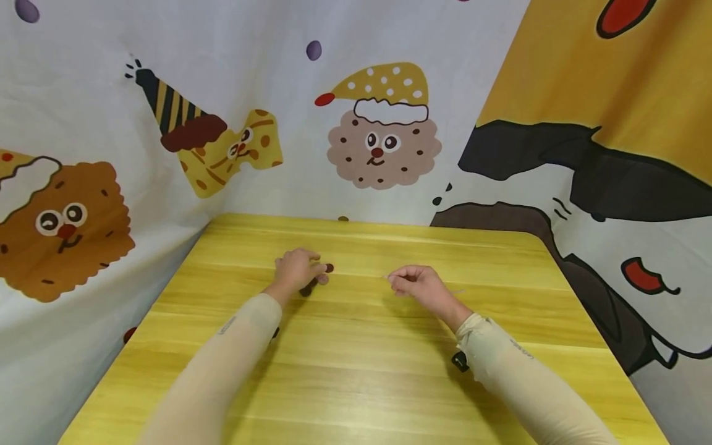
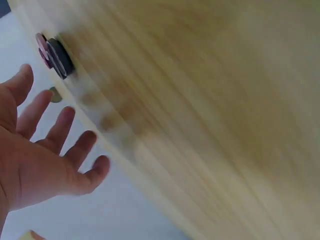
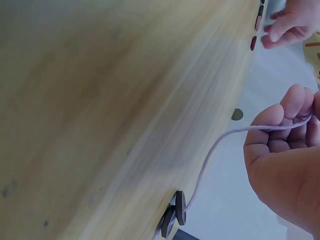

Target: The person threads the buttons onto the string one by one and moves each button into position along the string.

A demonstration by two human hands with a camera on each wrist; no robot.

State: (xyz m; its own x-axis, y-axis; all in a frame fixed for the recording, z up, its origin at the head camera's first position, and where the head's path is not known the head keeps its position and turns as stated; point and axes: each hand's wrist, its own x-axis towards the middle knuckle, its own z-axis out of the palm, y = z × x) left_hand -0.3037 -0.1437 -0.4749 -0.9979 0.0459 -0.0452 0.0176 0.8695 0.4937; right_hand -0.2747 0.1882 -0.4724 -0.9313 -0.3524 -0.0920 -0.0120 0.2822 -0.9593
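Observation:
My right hand (image 1: 419, 287) pinches the end of a thin pale cord (image 3: 220, 137) between thumb and fingertips, a little above the table. From there the cord hangs down to a pair of dark flat discs (image 3: 169, 221) on the tabletop, and it seems to run through them; in the head view the right arm hides these. My left hand (image 1: 295, 272) hovers over a small group of round flat discs, its fingers loosely spread and holding nothing. In that group are a pinkish disc (image 1: 322, 279), a dark red one (image 1: 329, 267) and a black one (image 1: 306, 290).
The yellow wood-grain table (image 1: 356, 371) ends at a white cartoon-printed curtain (image 1: 267, 49) behind and on both sides. Small black devices (image 1: 460, 361) show under both sleeved wrists.

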